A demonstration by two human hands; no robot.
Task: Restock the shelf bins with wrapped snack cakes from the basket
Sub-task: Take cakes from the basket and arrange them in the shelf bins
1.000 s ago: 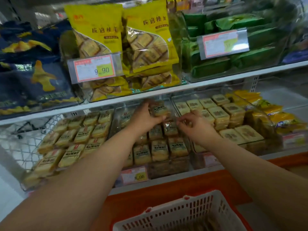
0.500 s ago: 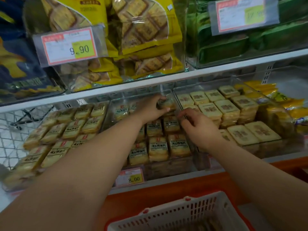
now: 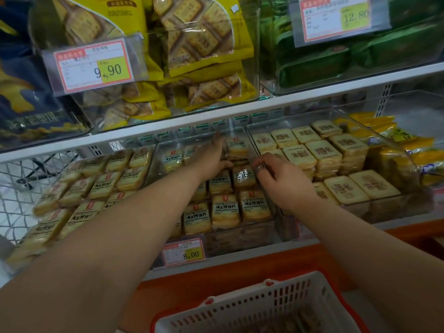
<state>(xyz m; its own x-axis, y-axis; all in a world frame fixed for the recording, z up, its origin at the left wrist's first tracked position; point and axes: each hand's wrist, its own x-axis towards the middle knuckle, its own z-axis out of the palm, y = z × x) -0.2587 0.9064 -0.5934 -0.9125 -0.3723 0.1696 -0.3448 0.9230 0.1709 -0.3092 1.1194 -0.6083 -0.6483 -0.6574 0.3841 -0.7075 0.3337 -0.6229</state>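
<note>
Task item: small rectangular snack cakes (image 3: 224, 209), pale yellow, each in a clear wrapper with a white label, black characters and a small red mark.
Location: cakes lie in rows in the clear plastic middle bin (image 3: 240, 233) on the lower white shelf (image 3: 240, 255); a matching lot fills the left bin (image 3: 72, 203).
Orientation: cakes lie flat, labels up; long axes run from the bin's front edge toward its rear wall, tilted slightly to the right.
Left hand (image 3: 213, 159): reaches to the rear of the middle bin, palm against the cakes, fingers extended toward a wrapped cake at the rear right corner (image 3: 236, 149). Whether it grasps that cake cannot be told; the fingertips are blurred.
Right hand (image 3: 281, 179): over the right edge of the middle bin, fingers curled and touching the crinkled wrapper of one cake (image 3: 243, 176); a firm pinch cannot be confirmed.
Basket: white perforated plastic basket with red rim (image 3: 252, 306) at the bottom edge, below the shelf; cut off, contents dim and indistinct.
Right bin: clear bin (image 3: 384, 200) holding paler square stamped cakes.
Price tag: red-bordered tag reading 8.00 (image 3: 183, 253) on the middle bin's front edge.
Upper shelf: yellow biscuit bags (image 3: 199, 44) and green packets (image 3: 312, 66), partly cut off.
</note>
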